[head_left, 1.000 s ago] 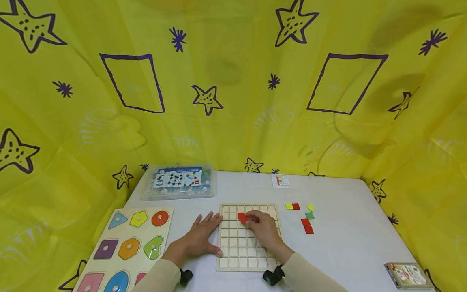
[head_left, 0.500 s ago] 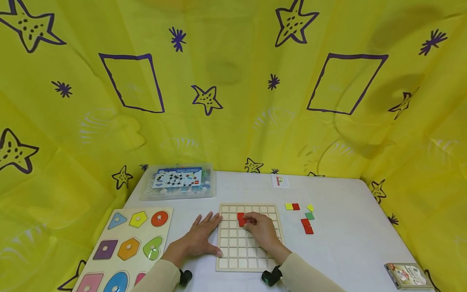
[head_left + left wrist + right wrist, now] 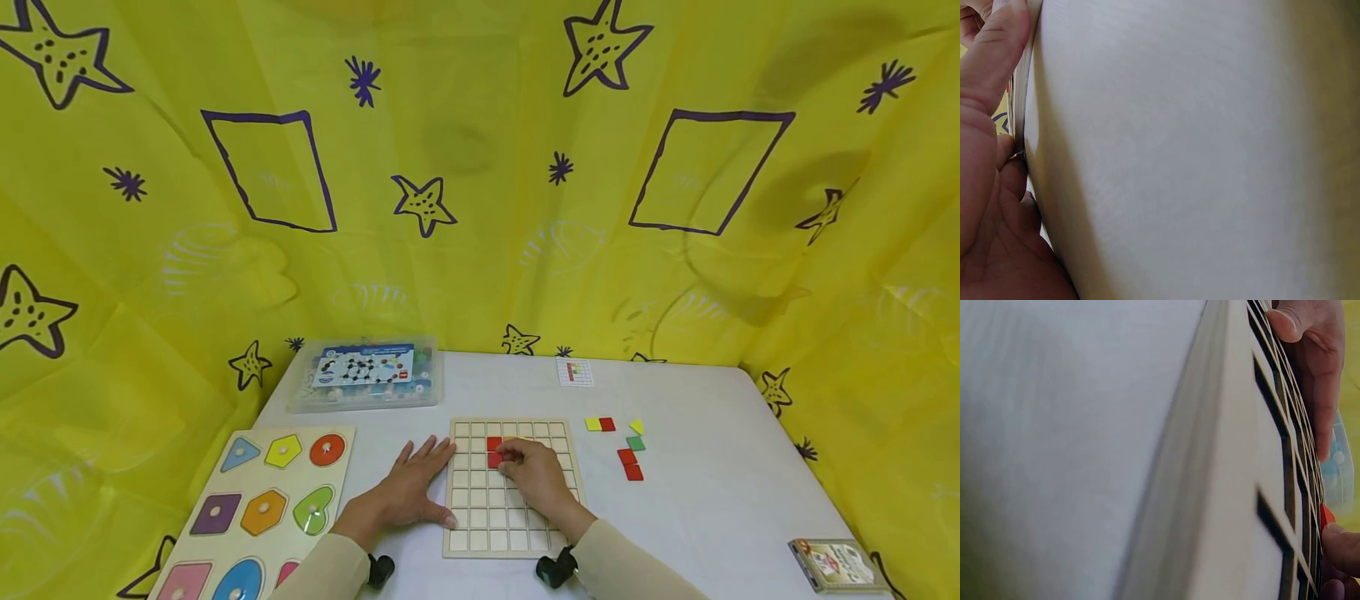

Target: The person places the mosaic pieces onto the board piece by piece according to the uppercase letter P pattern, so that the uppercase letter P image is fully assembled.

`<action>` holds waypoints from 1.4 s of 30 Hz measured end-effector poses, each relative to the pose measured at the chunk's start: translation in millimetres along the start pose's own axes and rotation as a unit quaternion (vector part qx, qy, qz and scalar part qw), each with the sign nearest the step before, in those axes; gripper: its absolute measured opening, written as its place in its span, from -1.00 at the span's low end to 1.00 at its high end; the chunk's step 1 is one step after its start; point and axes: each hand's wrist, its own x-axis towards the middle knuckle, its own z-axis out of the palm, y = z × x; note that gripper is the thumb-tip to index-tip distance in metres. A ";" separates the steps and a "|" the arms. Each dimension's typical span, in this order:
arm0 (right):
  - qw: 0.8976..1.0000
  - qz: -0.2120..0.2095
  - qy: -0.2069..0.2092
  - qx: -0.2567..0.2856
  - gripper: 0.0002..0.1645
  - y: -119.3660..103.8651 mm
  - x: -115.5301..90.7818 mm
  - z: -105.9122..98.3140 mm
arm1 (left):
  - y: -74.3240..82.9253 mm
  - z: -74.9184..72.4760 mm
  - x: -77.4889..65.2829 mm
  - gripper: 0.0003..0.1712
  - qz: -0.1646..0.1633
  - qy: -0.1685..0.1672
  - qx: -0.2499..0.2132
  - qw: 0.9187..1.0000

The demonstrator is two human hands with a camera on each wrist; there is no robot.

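Note:
My right hand [image 3: 536, 475] pinches a red square tile [image 3: 494, 460] at its right edge, over the wooden grid board [image 3: 480, 520]. This tile lies directly below another red tile [image 3: 493, 443] set in the board. A yellow-orange strip [image 3: 517, 438] shows just beyond my knuckles, mostly hidden. In the right wrist view, the thumb and fingertips meet at the red tile [image 3: 1327, 515] low over the grid. My left hand [image 3: 412, 487] rests with straight, spread fingers along the board's left edge, its thumb at the lower left side.
Loose red, yellow and green tiles [image 3: 636, 443] lie right of the board. Behind is a small pattern card [image 3: 575, 372]. A shape puzzle [image 3: 281, 471] lies left, a clear plastic box [image 3: 367, 375] at the back left, and a small boxed deck [image 3: 836, 567] at the front right.
The lower red tile has shifted slightly left and toward me, lining up under the upper red tile. My right fingers moved along with it. My left hand has stayed in place.

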 end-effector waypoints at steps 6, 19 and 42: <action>1.000 -0.005 0.002 -0.002 -0.79 1.3 -1.0 0.5 | -1.4 1.2 0.9 0.39 0.001 0.000 0.002 1.000; 1.000 -0.006 -0.005 -0.018 -0.77 -0.6 -0.5 -0.1 | -0.6 2.2 0.7 0.39 0.011 0.003 0.010 1.000; 0.998 0.032 -0.012 0.051 -0.76 -7.4 -0.2 -4.1 | 0.1 0.7 0.1 0.38 0.013 0.003 0.007 1.000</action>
